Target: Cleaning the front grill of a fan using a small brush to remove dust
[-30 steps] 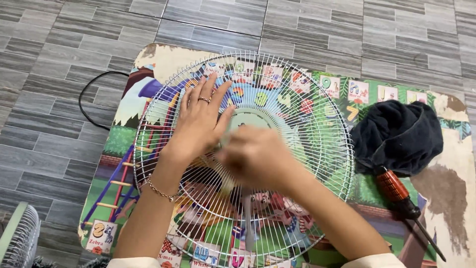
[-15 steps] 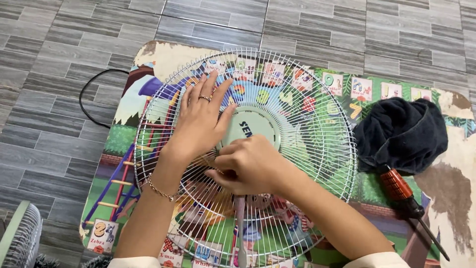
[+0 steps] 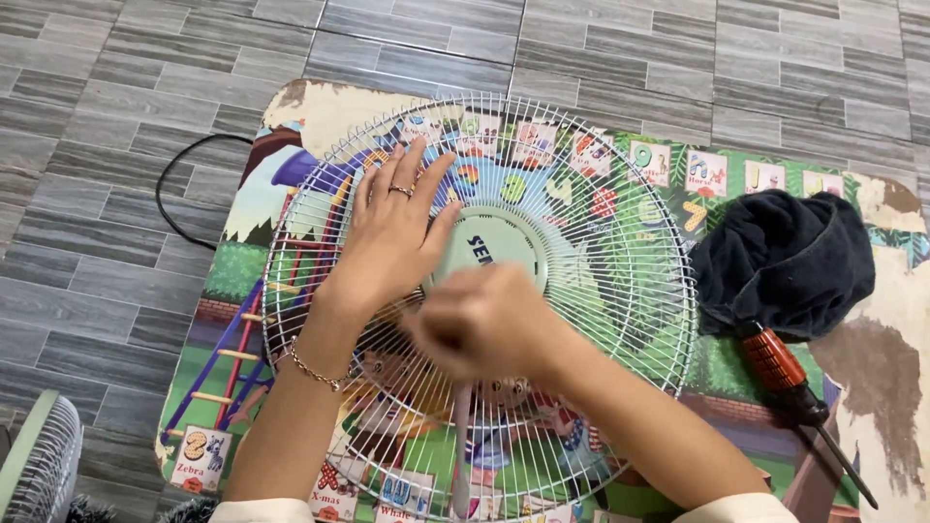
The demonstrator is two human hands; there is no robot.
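Observation:
A round white wire fan grille (image 3: 601,252) with a pale green centre disc (image 3: 504,247) lies flat on a colourful picture mat (image 3: 320,116). My left hand (image 3: 387,242) rests flat on the grille's left half, fingers spread, a ring on one finger and a bracelet at the wrist. My right hand (image 3: 484,324) is blurred just below the centre disc, fingers closed around a thin pale-handled tool (image 3: 462,436). The handle points back toward me over the wires. Its working end is hidden under the hand.
A dark blue cloth (image 3: 785,257) lies bunched on the mat to the right. Below it lies a screwdriver (image 3: 775,363) with an orange and black handle. A black cable (image 3: 170,194) loops on the grey tiled floor at left. Another pale green fan part (image 3: 34,465) shows at bottom left.
My right hand has been moving quickly back and forth over the wires below the centre disc and is blurred again now. My left hand and the grille stay put.

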